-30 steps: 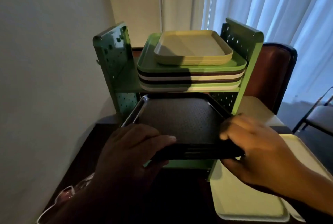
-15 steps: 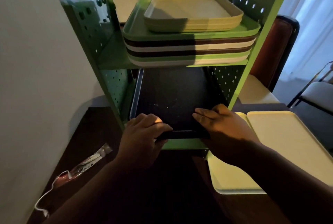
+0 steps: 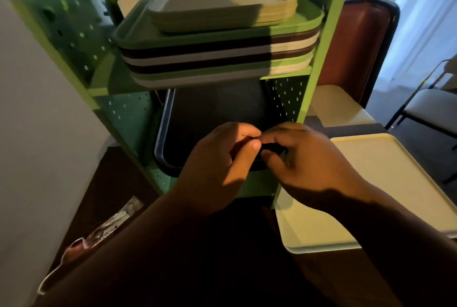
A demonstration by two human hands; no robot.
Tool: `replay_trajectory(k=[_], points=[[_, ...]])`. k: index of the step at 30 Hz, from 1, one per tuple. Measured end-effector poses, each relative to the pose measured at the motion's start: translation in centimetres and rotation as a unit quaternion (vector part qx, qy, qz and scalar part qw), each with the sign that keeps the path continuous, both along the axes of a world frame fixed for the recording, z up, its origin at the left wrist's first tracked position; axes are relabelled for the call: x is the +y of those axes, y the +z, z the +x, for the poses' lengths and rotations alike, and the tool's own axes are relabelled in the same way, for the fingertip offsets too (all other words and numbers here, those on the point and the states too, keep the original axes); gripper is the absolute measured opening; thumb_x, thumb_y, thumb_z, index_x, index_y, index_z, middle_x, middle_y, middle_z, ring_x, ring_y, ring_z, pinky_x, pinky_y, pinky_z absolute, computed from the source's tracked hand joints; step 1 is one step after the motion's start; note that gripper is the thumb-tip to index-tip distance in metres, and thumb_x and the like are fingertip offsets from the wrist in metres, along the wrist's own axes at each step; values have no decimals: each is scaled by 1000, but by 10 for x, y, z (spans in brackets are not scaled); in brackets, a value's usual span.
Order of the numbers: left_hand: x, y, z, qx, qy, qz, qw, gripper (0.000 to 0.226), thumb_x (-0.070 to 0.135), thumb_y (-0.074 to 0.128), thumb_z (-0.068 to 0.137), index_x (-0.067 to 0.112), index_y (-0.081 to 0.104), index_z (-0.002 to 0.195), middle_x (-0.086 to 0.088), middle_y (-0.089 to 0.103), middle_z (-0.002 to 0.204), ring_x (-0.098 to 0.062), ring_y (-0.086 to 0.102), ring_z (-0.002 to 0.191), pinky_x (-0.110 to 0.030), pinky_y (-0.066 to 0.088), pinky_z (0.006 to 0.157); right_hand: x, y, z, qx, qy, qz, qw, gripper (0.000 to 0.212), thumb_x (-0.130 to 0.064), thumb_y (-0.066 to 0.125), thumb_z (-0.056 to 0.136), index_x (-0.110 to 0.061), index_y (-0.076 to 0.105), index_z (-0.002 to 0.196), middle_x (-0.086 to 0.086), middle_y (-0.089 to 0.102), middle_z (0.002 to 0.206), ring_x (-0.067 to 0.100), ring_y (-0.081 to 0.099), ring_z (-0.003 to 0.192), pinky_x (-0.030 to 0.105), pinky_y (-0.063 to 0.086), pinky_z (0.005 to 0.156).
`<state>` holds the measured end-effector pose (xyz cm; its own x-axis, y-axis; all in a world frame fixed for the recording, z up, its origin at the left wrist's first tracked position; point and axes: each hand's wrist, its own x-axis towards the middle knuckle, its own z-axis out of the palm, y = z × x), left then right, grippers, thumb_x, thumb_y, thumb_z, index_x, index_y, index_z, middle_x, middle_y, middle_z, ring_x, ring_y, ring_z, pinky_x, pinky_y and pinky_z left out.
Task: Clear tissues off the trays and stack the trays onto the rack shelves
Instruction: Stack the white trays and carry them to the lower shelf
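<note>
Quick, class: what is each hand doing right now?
Left hand: fingers curled at the black tray's front edge; grip cannot be told.
Right hand: fingers closed on the same edge.

A green rack (image 3: 319, 59) with perforated side panels stands on the dark tabletop (image 3: 118, 183). Its upper shelf carries a stack of trays (image 3: 217, 59) with green, brown and white edges, lying flat, and a smaller pile of cream trays (image 3: 230, 2) sits on top of that stack. On the lower shelf lies a black tray (image 3: 210, 113), flat and pushed well in, its near rim at the shelf's front edge. To the right of the rack, two pale trays (image 3: 385, 170) lie flat on the tabletop, overlapping.
</note>
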<state>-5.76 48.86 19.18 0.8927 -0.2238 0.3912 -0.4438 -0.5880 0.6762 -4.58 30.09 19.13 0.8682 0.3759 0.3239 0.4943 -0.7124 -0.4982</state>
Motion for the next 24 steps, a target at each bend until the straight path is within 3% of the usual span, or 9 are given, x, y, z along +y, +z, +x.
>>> replay_trajectory(k=[3,7,10,13,18,22,24], points=[[-45,3,-7,58,-35,-64,996,19,23,53,95,28,63,111,11,67,90,-5,66,82,-27,54,76,-37,-1,-11,-33,-69,138,988,18,-18,63,98,-25,77,106,-14,70,100,-2,62,96,6,45,79],[-107,-17,6,114,-94,-69,987,24,10,55,95,22,60,115,5,67,92,-9,67,84,-33,54,79,-95,-30,7,19,-164,214,963,23,-24,56,101,-30,69,119,-19,64,109,-15,56,102,4,44,82],[-158,-45,24,137,-102,-54,984,32,8,56,93,15,57,124,-2,67,98,-16,68,85,-36,56,76,-154,-83,39,131,-237,188,944,37,-39,50,104,-23,64,134,-4,64,131,4,58,118,31,48,102],[-213,-83,46,244,-66,-54,966,40,12,57,94,14,52,134,-4,68,109,-15,69,92,-36,60,80,-208,-131,59,261,-285,171,906,62,-55,45,99,-19,52,149,8,54,151,27,50,137,52,41,114],[-294,-161,80,397,64,-104,910,42,9,54,89,6,56,131,-10,70,108,-21,69,95,-43,57,90,-291,-192,80,337,-334,17,880,61,-48,52,103,-14,45,153,15,44,155,35,40,141,52,35,116],[-338,-212,94,452,130,-72,880,54,25,49,78,8,58,129,-11,71,111,-28,68,101,-45,55,91,-357,-228,83,322,-356,-21,877,62,-45,56,101,-19,38,155,8,32,163,32,29,148,51,32,116],[-352,-227,93,467,137,-32,873,52,24,48,82,9,57,132,-11,70,114,-28,67,102,-43,55,92,-386,-240,79,309,-365,-26,878,63,-42,57,100,-19,37,155,7,30,163,32,26,149,54,32,117]])
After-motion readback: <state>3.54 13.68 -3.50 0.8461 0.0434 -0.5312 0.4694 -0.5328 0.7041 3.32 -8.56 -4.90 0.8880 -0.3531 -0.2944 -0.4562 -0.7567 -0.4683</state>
